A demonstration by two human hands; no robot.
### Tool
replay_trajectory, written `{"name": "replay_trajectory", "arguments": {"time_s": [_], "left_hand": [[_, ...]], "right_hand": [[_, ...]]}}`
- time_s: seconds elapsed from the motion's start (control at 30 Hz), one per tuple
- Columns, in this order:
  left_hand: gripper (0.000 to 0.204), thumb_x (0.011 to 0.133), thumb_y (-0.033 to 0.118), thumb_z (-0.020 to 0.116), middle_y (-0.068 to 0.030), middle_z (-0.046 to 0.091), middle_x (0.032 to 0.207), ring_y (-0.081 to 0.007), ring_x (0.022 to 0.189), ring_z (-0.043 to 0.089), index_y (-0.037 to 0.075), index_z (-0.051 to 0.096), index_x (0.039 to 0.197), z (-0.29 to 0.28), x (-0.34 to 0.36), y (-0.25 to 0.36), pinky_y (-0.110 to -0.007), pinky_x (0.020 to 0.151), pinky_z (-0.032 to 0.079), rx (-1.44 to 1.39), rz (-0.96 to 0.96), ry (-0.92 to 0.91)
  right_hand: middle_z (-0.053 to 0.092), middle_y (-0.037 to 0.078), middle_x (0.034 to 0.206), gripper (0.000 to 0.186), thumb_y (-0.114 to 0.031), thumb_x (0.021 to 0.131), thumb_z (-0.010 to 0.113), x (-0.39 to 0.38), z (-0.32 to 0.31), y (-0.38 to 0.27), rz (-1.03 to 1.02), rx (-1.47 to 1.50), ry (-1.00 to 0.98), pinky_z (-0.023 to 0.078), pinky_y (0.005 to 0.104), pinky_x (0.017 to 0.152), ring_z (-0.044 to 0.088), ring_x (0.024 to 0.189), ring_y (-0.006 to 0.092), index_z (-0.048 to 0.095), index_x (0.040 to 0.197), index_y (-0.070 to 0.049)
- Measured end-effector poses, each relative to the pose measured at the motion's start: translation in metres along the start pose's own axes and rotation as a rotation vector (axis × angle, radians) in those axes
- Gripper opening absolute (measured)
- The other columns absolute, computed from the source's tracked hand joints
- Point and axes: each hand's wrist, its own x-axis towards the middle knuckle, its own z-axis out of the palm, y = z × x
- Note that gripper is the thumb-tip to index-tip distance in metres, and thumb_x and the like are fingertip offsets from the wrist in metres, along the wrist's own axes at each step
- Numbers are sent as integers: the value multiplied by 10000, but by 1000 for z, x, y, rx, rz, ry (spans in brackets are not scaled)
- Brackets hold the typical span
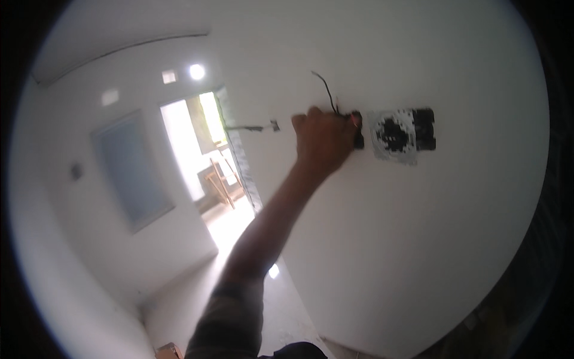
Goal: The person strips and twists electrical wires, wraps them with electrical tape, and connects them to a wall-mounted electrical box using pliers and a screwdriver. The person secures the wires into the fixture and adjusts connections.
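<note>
My left hand point(323, 137) reaches up to the white wall, its fingers curled at a dark recessed box point(359, 139) with a small red bit at its edge. What the fingers grip is hidden. A loose black wire point(326, 87) rises above my hand. Just right of the box, a socket or switch mount point(393, 139) with a pale square frame and dark centre sits on the wall, beside another dark opening point(424, 128). My right hand is not in view.
The white wall point(418, 239) fills the right side. A short cable point(251, 128) runs toward a small outlet at left. Farther left are a bright doorway point(182, 137) with wooden pieces point(221, 179) beyond, a pale blue panel point(131, 173) and the floor point(179, 299).
</note>
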Motion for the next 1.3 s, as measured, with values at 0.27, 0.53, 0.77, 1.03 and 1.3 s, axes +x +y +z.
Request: {"name": "replay_trajectory", "arguments": {"time_s": [0.27,0.53,0.77,1.03,1.3], "left_hand": [[262,932,262,702,-17,685,726,-266,940,595,103,754,730,10,-6,-21,-457,907,386,-205,222,175],[133,810,136,714,-15,701,732,-269,893,600,101,729,681,7,-3,-23,-456,888,381,0,150,95],[89,805,143,741,-18,715,756,-255,874,598,89,749,735,35,-1,-18,-442,863,381,51,150,290],[139,822,112,828,-33,739,926,-237,891,605,112,819,960,13,-4,-52,-410,848,488,-296,371,270],[129,779,143,867,9,610,861,-204,899,569,132,811,894,7,4,-56,-385,829,412,-82,499,252]], "right_hand": [[683,94,919,225,-229,1038,584,1,29,-16,6,-75,29,573,423,647,683,786,255,678,1122,-43],[679,126,889,225,-252,998,635,-37,70,-71,43,-359,169,603,445,665,700,790,287,670,1036,-33],[674,154,862,249,-272,963,680,-55,62,-72,64,-425,148,630,464,681,715,794,315,663,961,-23],[675,127,774,168,-134,877,722,-67,99,-114,206,-232,496,628,395,531,702,620,248,662,833,17],[733,73,847,215,-338,846,740,-82,49,-57,-134,-846,245,595,427,709,729,773,257,732,912,-133]]}}
